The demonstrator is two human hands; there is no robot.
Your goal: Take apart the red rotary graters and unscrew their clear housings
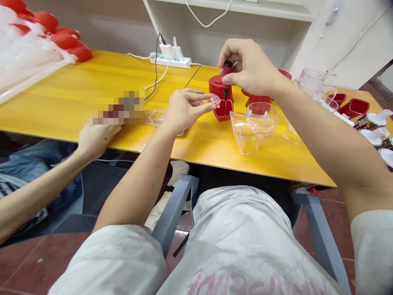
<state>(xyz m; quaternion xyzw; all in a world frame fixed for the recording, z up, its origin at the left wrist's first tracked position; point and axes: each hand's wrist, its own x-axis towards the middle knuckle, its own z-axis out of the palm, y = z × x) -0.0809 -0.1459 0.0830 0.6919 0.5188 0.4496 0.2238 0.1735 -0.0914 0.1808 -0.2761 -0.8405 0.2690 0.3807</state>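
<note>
While the yellow table (55, 102) stretches across the view below a pale wall, a bundle of red-capped items (46, 37) in clear wrap lies at its ten o'clock corner. Another person's hand (98, 137) rests on the near edge, at eight o'clock from the left hand (181, 110). A white power strip (170, 61) sits by the wall at eleven o'clock of that hand, with cables trailing over the wood. A flat clear piece (155, 117) lies on the table just at nine o'clock of the left hand.

The left hand pinches a small clear plastic part (215, 99) between thumb and fingertips, just at nine o'clock of the screwdriver (226, 84). The right hand (250, 67) is closed round the top of the screwdriver's black handle. The tool stands upright with its tip down inside a small red square cup (223, 114). A red round housing (216, 86) stands at twelve o'clock of the cup.

At four o'clock of the cup lies a clear jug (244, 137), with a round clear bowl (264, 121) touching it. Clear cups (313, 82), red trays (354, 107) and white pieces (379, 119) crowd the three o'clock end.
</note>
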